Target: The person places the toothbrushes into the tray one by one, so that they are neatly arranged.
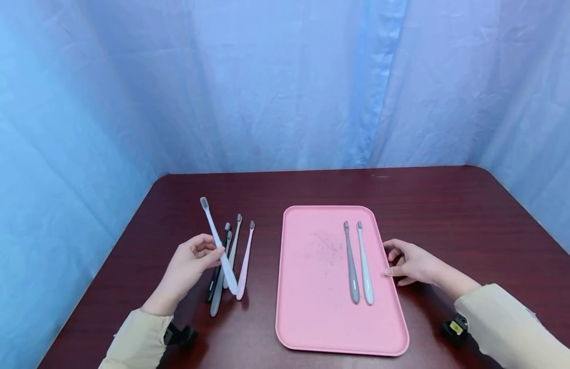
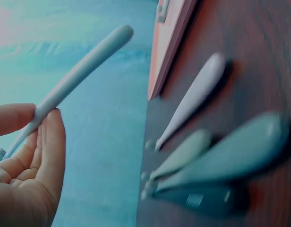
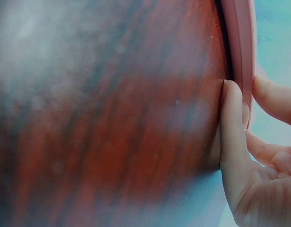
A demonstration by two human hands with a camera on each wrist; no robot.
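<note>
We see a dark red table (image 1: 428,205) walled by blue curtain (image 1: 285,82). Left hand (image 1: 188,266) fingers pinch a white toothbrush (image 1: 218,246); right hand (image 1: 411,262) fingers, relaxed, touch the pink tray (image 1: 312,318) edge.

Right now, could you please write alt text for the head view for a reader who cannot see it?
The left hand pinches a white toothbrush above four toothbrushes lying on a dark red table. The right hand rests against the right edge of a pink tray that holds a grey toothbrush and a pale blue toothbrush.
</note>
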